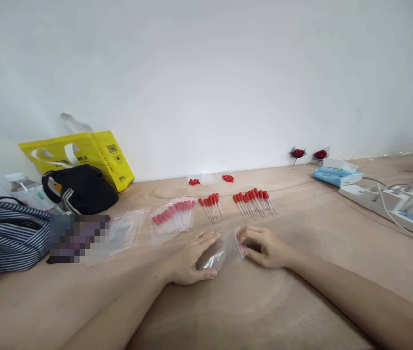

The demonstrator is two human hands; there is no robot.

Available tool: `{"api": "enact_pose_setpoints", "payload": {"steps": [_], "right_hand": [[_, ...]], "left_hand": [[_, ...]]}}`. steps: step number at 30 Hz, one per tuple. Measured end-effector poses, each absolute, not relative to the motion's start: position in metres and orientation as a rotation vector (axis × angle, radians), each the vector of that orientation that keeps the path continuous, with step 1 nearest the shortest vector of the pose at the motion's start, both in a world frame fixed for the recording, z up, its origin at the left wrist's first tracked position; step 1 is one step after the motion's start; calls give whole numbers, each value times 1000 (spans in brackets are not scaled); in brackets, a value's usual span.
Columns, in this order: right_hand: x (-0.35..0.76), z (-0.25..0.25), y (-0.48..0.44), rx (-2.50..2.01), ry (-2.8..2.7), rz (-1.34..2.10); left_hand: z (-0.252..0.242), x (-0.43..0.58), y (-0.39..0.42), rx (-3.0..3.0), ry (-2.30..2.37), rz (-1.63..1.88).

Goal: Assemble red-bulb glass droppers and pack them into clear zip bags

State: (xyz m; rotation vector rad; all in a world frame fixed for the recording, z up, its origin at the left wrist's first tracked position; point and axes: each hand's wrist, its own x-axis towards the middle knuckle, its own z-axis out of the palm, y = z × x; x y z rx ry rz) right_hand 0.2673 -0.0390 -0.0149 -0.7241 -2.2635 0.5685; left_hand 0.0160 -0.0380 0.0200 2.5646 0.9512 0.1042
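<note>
A clear zip bag [215, 257] lies on the wooden table between my hands. My left hand [193, 260] rests at the bag's left side, thumb and fingers spread around it. Thumb and fingers of my right hand [264, 247] pinch the bag's red-lined edge. Just beyond, several red-topped droppers [253, 199] lie fanned out, with a smaller group of droppers [212, 206] to their left. Further left, a filled zip bag [173, 216] holds more red-topped droppers.
At the back lie small red caps [228, 178] on clear bags. A yellow bag [111, 158], black pouch [89, 189], striped bag [9, 236] and flat bags [128, 231] occupy the left. On the right are a tissue pack [337, 174], power strip [392, 209] and two red roses [298, 153].
</note>
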Motion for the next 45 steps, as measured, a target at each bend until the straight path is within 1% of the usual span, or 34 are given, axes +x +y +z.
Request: {"api": "enact_pose_setpoints", "payload": {"steps": [6, 11, 14, 19, 23, 27, 30, 37, 39, 40, 44, 45], "right_hand": [[268, -9, -39, -656, -2428, 563], [272, -8, -38, -861, -2502, 325], [272, -7, -39, -834, -2549, 263], [270, -6, -43, -675, -2595, 431], [272, -6, -43, -668, -2644, 517], [273, -6, -40, -678, -2695, 573], [274, -6, -38, -696, -2689, 650], [285, -7, -25, -770, -2478, 985], [292, -6, -12, -880, -2324, 1015], [295, -5, -3, -997, -2226, 961], [303, -1, 41, -1768, -1696, 404], [303, 0, 52, -1853, -1619, 348]], "left_hand": [[16, 11, -36, 2542, 1017, 86], [13, 12, -35, 2532, 1015, 109], [15, 14, -36, 2516, 1030, 125], [16, 16, -37, 2506, 1051, 110], [17, 14, -37, 2510, 1022, 119], [19, 14, -39, 2503, 1131, 150], [17, 16, -40, 2580, 1042, 220], [6, 16, -30, 2610, 916, 185], [4, 16, -27, 2613, 905, 203], [4, 16, -26, 2615, 902, 208], [5, 18, -23, 2617, 897, 213], [5, 18, -23, 2617, 895, 211]]}}
